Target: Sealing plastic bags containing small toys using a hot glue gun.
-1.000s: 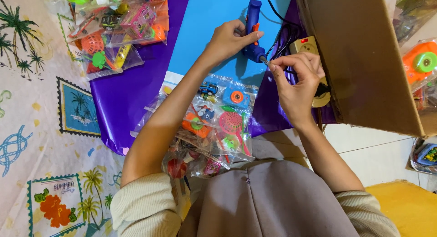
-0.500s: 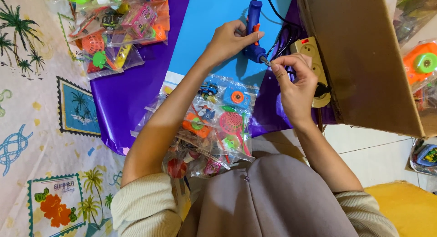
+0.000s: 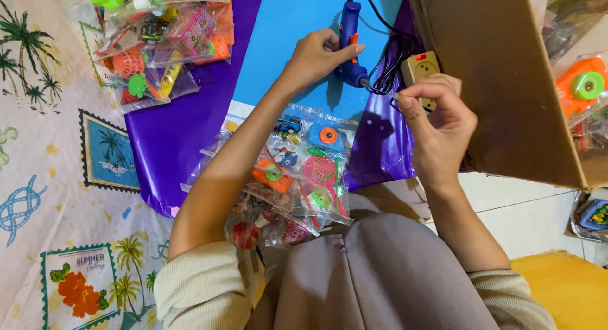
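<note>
My left hand point(image 3: 315, 59) reaches forward and grips a blue glue gun point(image 3: 349, 27) with an orange trigger. The gun lies over a light blue sheet point(image 3: 285, 26), nozzle pointing back toward me. A little to the right of the nozzle, my right hand point(image 3: 438, 124) hovers with thumb and forefinger pinched together. I cannot make out anything between them. A beige power socket point(image 3: 423, 68) sits just beyond its knuckles, and the gun's black cord point(image 3: 387, 50) runs to it.
Clear bags of small plastic toys point(image 3: 297, 171) rest on my lap. More toy bags point(image 3: 164, 38) are piled at the far left on a purple sheet point(image 3: 183, 127). A brown cardboard box point(image 3: 500, 83) stands at the right. A palm-patterned cloth point(image 3: 44, 178) covers the left.
My right hand has drawn back from the gun's nozzle, slightly right and toward me. The left hand and the glue gun have barely moved.
</note>
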